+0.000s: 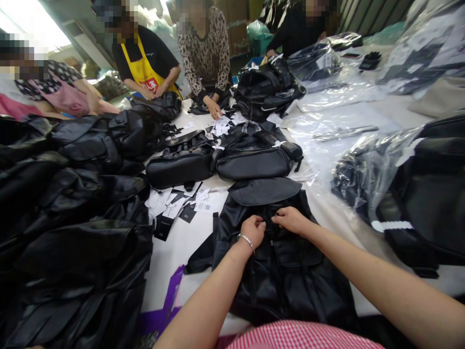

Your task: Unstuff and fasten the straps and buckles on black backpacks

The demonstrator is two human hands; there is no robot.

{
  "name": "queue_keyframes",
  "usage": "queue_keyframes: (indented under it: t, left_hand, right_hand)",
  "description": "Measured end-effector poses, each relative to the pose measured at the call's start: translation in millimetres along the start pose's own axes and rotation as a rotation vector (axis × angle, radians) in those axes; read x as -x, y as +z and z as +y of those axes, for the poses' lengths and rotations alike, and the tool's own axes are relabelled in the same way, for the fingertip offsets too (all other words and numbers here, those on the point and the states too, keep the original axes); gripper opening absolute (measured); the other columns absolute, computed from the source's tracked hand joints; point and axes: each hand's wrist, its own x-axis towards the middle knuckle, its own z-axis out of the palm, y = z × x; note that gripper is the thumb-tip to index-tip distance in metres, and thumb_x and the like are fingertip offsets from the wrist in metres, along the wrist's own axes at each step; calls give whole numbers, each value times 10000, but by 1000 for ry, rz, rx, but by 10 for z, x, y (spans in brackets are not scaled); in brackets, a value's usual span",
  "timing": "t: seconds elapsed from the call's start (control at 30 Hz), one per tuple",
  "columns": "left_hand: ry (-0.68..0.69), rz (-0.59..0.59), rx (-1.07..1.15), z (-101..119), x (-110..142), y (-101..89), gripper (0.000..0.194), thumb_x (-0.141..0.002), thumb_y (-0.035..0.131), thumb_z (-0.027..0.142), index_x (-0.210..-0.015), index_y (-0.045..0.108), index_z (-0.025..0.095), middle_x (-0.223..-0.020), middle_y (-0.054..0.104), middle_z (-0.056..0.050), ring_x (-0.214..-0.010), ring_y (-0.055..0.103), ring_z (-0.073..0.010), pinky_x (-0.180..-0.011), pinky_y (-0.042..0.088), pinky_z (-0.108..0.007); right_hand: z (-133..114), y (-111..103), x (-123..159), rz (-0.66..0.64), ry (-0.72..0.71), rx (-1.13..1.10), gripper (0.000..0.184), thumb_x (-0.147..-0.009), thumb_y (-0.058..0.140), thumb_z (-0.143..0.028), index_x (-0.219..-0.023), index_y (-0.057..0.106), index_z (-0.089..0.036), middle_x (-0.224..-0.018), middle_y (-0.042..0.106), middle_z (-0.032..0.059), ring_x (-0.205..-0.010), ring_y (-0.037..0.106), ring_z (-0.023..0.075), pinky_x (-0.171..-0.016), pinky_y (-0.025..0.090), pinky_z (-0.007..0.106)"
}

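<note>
A black leather-look backpack (298,286) lies in front of me, its top flap (265,191) folded back away from me. My left hand (254,230), with a silver bangle at the wrist, pinches at the bag's mouth just below the flap. Close beside it, my right hand (288,219) has thumb and fingers pressed together on the same part of the bag. Whether a cord or the fabric edge is between the fingers is too dark to tell. One front pocket (300,254) shows below my right hand.
Black bags (80,271) are heaped along the left. Ahead stand two more backpacks (254,164), with scattered black and white tags (187,212) to their near left. A plastic-wrapped bag (417,194) lies right. Several people, one in a yellow apron (141,63), work across the table.
</note>
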Motion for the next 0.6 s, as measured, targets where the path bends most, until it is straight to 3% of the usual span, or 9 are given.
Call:
queue_keyframes:
  t: [0.13, 0.37, 0.6]
  left_hand:
    - [39, -90, -281, 10, 120, -67, 116, -698, 687, 196, -809, 715, 184, -794, 707, -54, -832, 659, -209, -859, 510, -333]
    - [44, -254, -537, 29, 138, -67, 220, -672, 682, 328, -866, 743, 242, -856, 726, -44, -852, 668, -218, -794, 518, -291]
    - [23, -294, -598, 40, 129, -70, 307, -662, 705, 422, -910, 746, 244, -876, 728, -47, -836, 666, -204, -760, 507, -264]
  right_hand:
    - [49, -84, -103, 25, -31, 106, 248, -799, 608, -269, -582, 554, -163, -509, 587, -6, -411, 473, 79, -426, 305, 204]
    - [72, 24, -205, -61, -51, 198, 167, -863, 525, -248, -725, 557, -158, -588, 656, 18, -322, 475, 78, -357, 320, 198]
    - [67, 33, -267, -138, -68, 334, 193, -908, 482, -257, -800, 594, -144, -632, 680, 33, -372, 515, 80, -390, 352, 188]
